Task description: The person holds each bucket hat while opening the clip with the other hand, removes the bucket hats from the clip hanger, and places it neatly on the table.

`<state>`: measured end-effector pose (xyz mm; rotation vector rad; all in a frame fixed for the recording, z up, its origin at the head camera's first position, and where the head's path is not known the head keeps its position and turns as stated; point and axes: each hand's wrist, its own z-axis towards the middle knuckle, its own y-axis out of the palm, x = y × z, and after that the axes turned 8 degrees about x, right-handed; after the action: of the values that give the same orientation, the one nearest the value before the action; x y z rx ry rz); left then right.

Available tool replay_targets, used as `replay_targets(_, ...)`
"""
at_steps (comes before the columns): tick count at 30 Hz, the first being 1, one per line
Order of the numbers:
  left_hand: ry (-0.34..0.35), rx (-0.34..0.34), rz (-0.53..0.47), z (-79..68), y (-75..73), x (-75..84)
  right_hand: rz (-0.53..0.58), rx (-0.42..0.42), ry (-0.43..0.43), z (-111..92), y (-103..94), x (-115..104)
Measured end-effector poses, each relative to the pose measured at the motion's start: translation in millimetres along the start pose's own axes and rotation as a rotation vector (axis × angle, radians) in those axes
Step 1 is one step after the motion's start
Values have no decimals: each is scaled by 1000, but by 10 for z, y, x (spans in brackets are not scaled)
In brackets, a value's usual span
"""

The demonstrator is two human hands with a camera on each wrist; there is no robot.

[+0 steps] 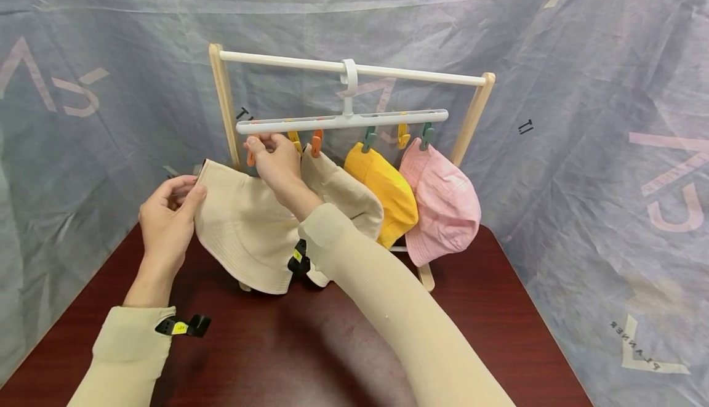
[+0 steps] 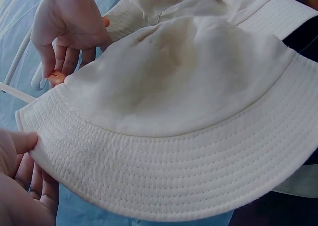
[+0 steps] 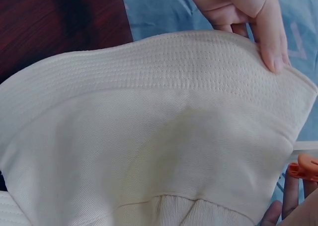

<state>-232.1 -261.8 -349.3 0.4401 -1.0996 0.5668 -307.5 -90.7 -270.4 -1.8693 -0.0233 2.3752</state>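
Note:
A cream bucket hat is held up at the left, its stitched brim toward me. My left hand pinches the brim's edge between thumb and fingers. At the left end of the white hanger, my right hand pinches an orange clothespin, close beside the hat's edge. Whether that clothespin touches the hat cannot be told. Behind the right forearm hangs a second beige bucket hat, clipped by another orange clothespin.
A yellow hat and a pink hat hang from green clothespins farther right. A yellow clothespin sits between them. The hanger hooks over a white rail on wooden posts, standing on a dark red table. Grey cloth surrounds everything.

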Motion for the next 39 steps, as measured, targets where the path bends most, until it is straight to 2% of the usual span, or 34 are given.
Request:
replay_targets(6, 15, 17, 25, -6, -18, -58, -16, 5, -9, 15, 7, 20)
replay_targets(13, 8, 35, -49, -20, -27, -89, -48, -28, -62, 27, -19, 65)
replay_targets(27, -6, 60, -97, -30, -51, -121, -88, -179, -142, 18, -135, 88)
replay_targets(33, -50, 60, -153, -24, -106, -121, -72, -243, -181, -10, -213, 110)
replay_targets(39, -75, 69, -171, -13, -173, -125, -46, -313, -175, -55, -342, 140)
